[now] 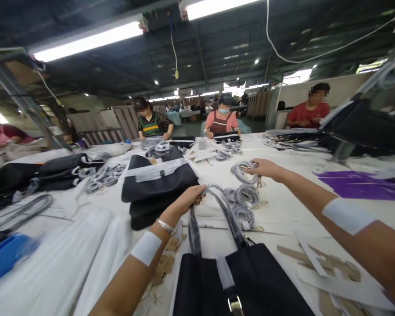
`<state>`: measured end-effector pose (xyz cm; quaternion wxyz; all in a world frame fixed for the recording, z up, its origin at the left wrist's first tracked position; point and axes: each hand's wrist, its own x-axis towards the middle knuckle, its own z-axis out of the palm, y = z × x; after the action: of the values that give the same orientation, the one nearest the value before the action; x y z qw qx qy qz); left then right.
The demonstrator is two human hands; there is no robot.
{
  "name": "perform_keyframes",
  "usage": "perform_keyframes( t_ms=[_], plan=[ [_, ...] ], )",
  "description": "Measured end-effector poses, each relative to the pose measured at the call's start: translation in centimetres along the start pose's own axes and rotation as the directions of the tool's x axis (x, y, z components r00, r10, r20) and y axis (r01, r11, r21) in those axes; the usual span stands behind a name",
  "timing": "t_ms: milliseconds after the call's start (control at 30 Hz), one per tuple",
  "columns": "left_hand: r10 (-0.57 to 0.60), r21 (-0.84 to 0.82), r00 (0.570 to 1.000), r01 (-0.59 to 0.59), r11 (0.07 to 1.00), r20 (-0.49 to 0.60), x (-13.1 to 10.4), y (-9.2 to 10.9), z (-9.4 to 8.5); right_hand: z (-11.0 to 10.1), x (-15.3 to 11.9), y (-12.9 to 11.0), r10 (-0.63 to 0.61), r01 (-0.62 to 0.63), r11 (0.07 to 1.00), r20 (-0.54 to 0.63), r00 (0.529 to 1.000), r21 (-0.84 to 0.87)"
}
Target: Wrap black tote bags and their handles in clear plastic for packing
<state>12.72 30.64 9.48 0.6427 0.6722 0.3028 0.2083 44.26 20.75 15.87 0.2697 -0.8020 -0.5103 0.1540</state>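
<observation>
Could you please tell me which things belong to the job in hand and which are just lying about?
In hand:
black bag, left hand on its wrapped handle
coiled strap at the right hand

Apparently just lying about:
purple sheet
loose strips
blue object

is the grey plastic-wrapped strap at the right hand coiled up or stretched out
Coiled up: the grey plastic-wrapped strap forms a rounded bundle of loops, its right edge in the right hand's grip.

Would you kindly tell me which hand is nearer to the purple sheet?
Right. The right hand is left of the purple sheet, grasping a coiled strap; the left hand is farther left, holding the bag handles.
</observation>
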Motion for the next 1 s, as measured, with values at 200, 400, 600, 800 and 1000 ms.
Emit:
perform_keyframes(
  t_ms=[200,400,600,800,1000],
  plan=[
    [0.13,0.215,0.992,-0.128,0.968,0.006,-5.8,5.0,1.5,0.3,-13.7,-4.2,-0.063,-0.134,0.724,0.259,0.964,0.677],
    [0.255,0.379,0.964,-0.265,0.887,0.077,-11.7,8.4,3.7,5.2,-23.8,-6.5,-0.139,-0.308,0.407,0.392,0.91,0.86],
    [0.371,0.463,0.923,-0.375,0.803,0.104,-15.2,9.2,5.8,10.7,-26.4,-8.3,-0.163,-0.337,0.028,0.337,0.927,0.941],
    [0.503,0.632,0.863,-0.416,0.653,0.049,-16.9,7.4,7.7,14.9,-24.7,-9.1,-0.07,-0.149,-0.261,0.136,0.988,0.954],
    [0.538,0.74,0.832,-0.446,0.503,0.136,-18.6,5.5,10.1,18.2,-24.5,-8.8,-0.02,-0.066,-0.451,0.063,0.998,0.89]
  ],
)
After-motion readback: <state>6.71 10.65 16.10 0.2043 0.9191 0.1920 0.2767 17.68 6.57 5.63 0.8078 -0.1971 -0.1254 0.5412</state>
